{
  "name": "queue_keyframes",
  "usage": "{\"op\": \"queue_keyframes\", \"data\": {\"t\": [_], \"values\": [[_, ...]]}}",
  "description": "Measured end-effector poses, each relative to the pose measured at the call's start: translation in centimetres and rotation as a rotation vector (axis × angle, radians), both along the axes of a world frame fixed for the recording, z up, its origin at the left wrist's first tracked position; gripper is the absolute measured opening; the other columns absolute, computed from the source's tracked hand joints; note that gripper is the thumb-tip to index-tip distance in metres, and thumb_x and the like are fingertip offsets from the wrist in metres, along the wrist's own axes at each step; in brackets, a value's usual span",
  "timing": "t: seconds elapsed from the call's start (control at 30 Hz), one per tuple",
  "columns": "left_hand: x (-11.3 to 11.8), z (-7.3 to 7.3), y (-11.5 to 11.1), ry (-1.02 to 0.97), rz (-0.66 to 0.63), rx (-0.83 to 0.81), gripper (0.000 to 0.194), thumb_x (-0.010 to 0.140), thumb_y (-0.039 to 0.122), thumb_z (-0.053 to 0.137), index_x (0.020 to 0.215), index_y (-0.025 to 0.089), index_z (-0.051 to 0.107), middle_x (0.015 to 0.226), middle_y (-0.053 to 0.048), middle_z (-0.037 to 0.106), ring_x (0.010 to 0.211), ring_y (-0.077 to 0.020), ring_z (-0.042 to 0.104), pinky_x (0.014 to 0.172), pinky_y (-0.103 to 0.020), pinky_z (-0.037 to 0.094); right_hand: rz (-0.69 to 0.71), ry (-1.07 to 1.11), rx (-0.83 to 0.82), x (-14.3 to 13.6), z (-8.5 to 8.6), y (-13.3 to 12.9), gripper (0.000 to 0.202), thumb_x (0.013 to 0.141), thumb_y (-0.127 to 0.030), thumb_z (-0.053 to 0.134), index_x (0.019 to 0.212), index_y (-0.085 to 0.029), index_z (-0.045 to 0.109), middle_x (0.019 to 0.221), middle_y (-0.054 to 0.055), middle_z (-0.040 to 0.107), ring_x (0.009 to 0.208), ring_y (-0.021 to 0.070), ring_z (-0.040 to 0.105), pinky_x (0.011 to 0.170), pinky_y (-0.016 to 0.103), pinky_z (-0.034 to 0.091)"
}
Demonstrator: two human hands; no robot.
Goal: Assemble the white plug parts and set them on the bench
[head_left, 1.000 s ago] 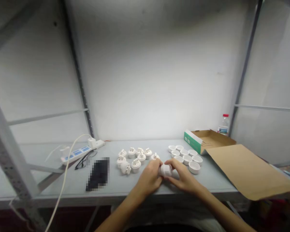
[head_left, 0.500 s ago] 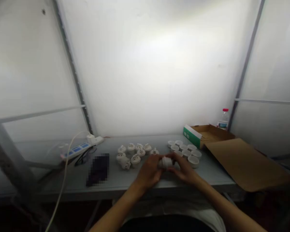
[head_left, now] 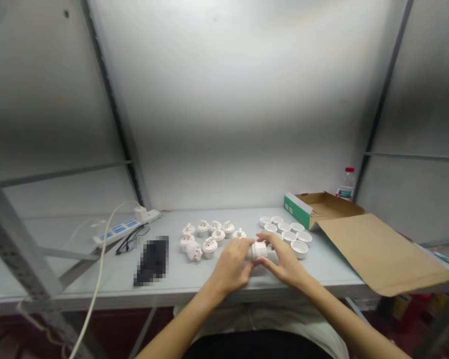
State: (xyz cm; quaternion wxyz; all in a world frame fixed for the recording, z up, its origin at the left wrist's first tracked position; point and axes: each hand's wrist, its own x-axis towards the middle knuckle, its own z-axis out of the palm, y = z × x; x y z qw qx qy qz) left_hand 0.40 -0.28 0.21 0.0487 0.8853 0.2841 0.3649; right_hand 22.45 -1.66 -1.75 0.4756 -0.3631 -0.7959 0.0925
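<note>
Near the table's front edge, my left hand [head_left: 230,264] is closed around one end of a white round plastic fitting [head_left: 261,250]. My right hand [head_left: 285,260] pinches its other end between thumb and fingers. The fitting lies roughly sideways between both hands, and its left part is hidden by my fingers. Beyond my left hand stand several similar white fittings [head_left: 218,235] with small raised parts on top; one of them [head_left: 193,251] lies tilted. To the right, beyond my right hand, is a group of shallow white round caps [head_left: 299,248], open side up.
At the right are an open cardboard box [head_left: 324,207] with a green side, its brown flap [head_left: 381,254], and a bottle [head_left: 345,185] with a red cap. Leftward lie a power strip [head_left: 121,230], glasses [head_left: 129,242], a pixelated dark object [head_left: 152,260] and a white cable [head_left: 102,264].
The scene has become brighter on the table and hands, while the back wall looks greyer. My right fingers have shifted slightly on the fitting; both hands stay in nearly the same place.
</note>
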Motion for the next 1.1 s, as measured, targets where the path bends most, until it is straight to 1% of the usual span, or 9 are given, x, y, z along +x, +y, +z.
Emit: {"op": "queue_keyframes", "data": {"t": [0.07,0.17,0.33,0.43,0.53,0.63,0.8,0.97,1.1], "values": [[0.0,-0.1,0.1,-0.026,0.001,-0.007,0.046,0.089,0.017,0.065,0.134,0.022,0.053,0.126,-0.012,0.065,0.117,-0.0312,0.062,0.103,-0.048,0.05,0.055,0.003,0.031,-0.1,0.4,-0.6,0.052,0.098,-0.039,0.065,0.145,-0.024,0.046,0.132,0.014,0.061,0.115,0.0301,0.061,0.096,0.043,0.052],[-0.2,-0.1,0.4,-0.045,-0.035,-0.038,0.043,0.09,0.014,0.063,0.131,0.022,0.055,0.122,-0.01,0.066,0.114,-0.0289,0.063,0.102,-0.045,0.051,0.131,-0.024,0.04,-0.3,1.1,-1.1,0.038,0.1,-0.031,0.06,0.137,-0.026,0.053,0.128,0.011,0.062,0.116,0.0285,0.061,0.099,0.043,0.051],[-0.3,0.2,0.2,-0.023,-0.089,-0.047,0.038,0.092,0.016,0.064,0.128,0.021,0.056,0.119,-0.009,0.067,0.111,-0.0274,0.063,0.099,-0.042,0.052,0.063,0.01,-0.049,0.0,0.7,-0.4,0.027,0.103,-0.04,0.059,0.123,-0.023,0.061,0.099,0.006,0.07,0.086,0.0234,0.066,0.078,0.036,0.051],[-0.2,0.3,-0.1,0.018,-0.085,-0.022,0.037,0.091,0.018,0.065,0.126,0.021,0.058,0.119,-0.009,0.068,0.111,-0.0286,0.063,0.099,-0.043,0.051,0.007,-0.034,-0.114,0.2,0.2,0.0,0.03,0.106,-0.047,0.052,0.116,-0.022,0.064,0.089,0.005,0.07,0.075,0.0218,0.064,0.071,0.034,0.048],[0.0,0.2,-0.2,0.024,0.011,-0.007,0.039,0.091,0.024,0.068,0.128,0.02,0.057,0.119,-0.011,0.068,0.11,-0.0314,0.064,0.098,-0.046,0.051,-0.012,-0.019,-0.101,0.1,0.0,-0.2,0.037,0.107,-0.05,0.048,0.126,-0.022,0.061,0.096,0.007,0.071,0.079,0.0235,0.064,0.074,0.036,0.05],[-0.1,0.0,0.0,-0.02,0.079,-0.026,0.042,0.093,0.027,0.067,0.132,0.02,0.054,0.124,-0.014,0.066,0.113,-0.033,0.063,0.1,-0.049,0.051,0.0,0.034,-0.051,0.0,0.2,-0.7,0.045,0.103,-0.046,0.056,0.14,-0.02,0.05,0.11,0.011,0.069,0.088,0.0253,0.064,0.083,0.04,0.054],[-0.3,-0.1,0.3,-0.039,-0.002,-0.06,0.043,0.094,0.024,0.065,0.135,0.02,0.052,0.128,-0.014,0.065,0.118,-0.0311,0.063,0.104,-0.047,0.051,0.094,-0.014,-0.05,-0.2,0.7,-0.9,0.037,0.103,-0.033,0.058,0.138,-0.023,0.051,0.113,0.01,0.067,0.095,0.0249,0.064,0.087,0.039,0.053],[-0.4,0.2,0.3,-0.024,-0.055,-0.099,0.039,0.096,0.023,0.065,0.133,0.021,0.055,0.126,-0.011,0.067,0.117,-0.0292,0.063,0.104,-0.045,0.051,0.095,-0.018,-0.087,0.1,1.0,-0.6,0.032,0.104,-0.044,0.058,0.126,-0.021,0.057,0.099,0.006,0.068,0.084,0.022,0.061,0.076,0.034,0.049],[-0.4,0.3,0.2,-0.006,-0.062,-0.102,0.041,0.094,0.021,0.067,0.132,0.021,0.054,0.126,-0.011,0.066,0.117,-0.0292,0.063,0.103,-0.044,0.051,0.041,-0.017,-0.142,0.1,0.6,-0.2,0.037,0.104,-0.055,0.055,0.112,-0.02,0.062,0.087,0.003,0.067,0.077,0.0202,0.059,0.069,0.031,0.044]]}}
